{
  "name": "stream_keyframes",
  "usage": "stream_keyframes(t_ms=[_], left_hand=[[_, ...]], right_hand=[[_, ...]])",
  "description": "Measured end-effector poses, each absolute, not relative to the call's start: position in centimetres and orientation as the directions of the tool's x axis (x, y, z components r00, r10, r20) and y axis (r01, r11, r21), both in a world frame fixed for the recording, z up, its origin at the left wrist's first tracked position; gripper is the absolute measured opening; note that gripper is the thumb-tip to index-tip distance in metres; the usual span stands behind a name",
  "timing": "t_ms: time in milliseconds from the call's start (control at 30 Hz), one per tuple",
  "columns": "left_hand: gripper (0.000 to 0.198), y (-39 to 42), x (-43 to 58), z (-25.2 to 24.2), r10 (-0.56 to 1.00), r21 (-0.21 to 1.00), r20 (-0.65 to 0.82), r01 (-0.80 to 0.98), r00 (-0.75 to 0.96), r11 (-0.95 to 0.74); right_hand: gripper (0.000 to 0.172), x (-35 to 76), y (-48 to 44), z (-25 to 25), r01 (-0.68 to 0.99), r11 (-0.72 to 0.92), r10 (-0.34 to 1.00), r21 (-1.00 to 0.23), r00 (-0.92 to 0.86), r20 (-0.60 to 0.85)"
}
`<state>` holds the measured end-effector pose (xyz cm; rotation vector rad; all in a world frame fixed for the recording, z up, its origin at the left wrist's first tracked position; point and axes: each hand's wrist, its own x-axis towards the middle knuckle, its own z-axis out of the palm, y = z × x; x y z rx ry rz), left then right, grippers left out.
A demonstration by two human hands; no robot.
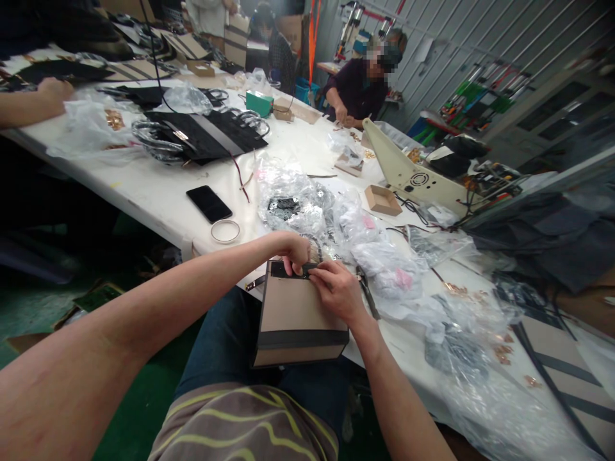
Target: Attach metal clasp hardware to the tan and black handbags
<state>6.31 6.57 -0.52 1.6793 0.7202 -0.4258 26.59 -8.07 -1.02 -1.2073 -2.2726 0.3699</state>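
Boxy tan bag with black bands [302, 310] over blue-trousered lap [211, 349], left hand [296, 251] bent onto its black top strip [277, 269], right hand [339, 291] at the strip's end, contact points partly hidden, I can't tell either grip.

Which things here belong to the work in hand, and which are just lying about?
Apparently in use:
- tan boxy piece with black trim
- black strip at its top, touched by the left hand and right hand

Seemingly just lying about:
- black phone
- white ring beside it
- green box
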Motion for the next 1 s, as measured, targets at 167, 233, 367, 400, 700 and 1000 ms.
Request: stream_keyframes(t_ms=[167, 233, 367, 400, 700, 1000], left_hand=[[0.044, 6.0, 6.7, -0.3, 0.32, 0.693, -0.653, 0.712, 0.686, -0.113], [0.038, 5.8, 6.8, -0.2, 0.345, 0.683, -0.656, 0.722, 0.672, -0.107], [0.027, 5.4, 6.9, 0.0, 0.374, 0.677, -0.655, 0.73, 0.656, -0.096], [0.025, 5.3, 6.8, 0.1, 0.378, 0.678, -0.654, 0.729, 0.656, -0.093], [0.026, 4.8, 7.1, 0.6, 0.399, 0.666, -0.643, 0.734, 0.654, -0.129], [0.04, 5.3, 7.1, 0.2, 0.377, 0.671, -0.639, 0.725, 0.671, -0.153]], right_hand=[[0.022, 26.8, -7.5, -0.7, 0.682, 0.554, 0.832, -0.477, -0.451, 0.322], [0.018, 26.9, -7.2, -0.9, 0.689, 0.57, 0.821, -0.448, -0.45, 0.351], [0.014, 26.8, -6.9, -1.5, 0.711, 0.621, 0.769, -0.331, -0.471, 0.432], [0.014, 26.7, -6.9, -1.6, 0.717, 0.633, 0.753, -0.292, -0.483, 0.447], [0.019, 26.0, -8.0, -2.8, 0.73, 0.652, 0.71, -0.207, -0.492, 0.503], [0.019, 25.9, -7.7, -2.9, 0.711, 0.652, 0.719, -0.263, -0.471, 0.51]])
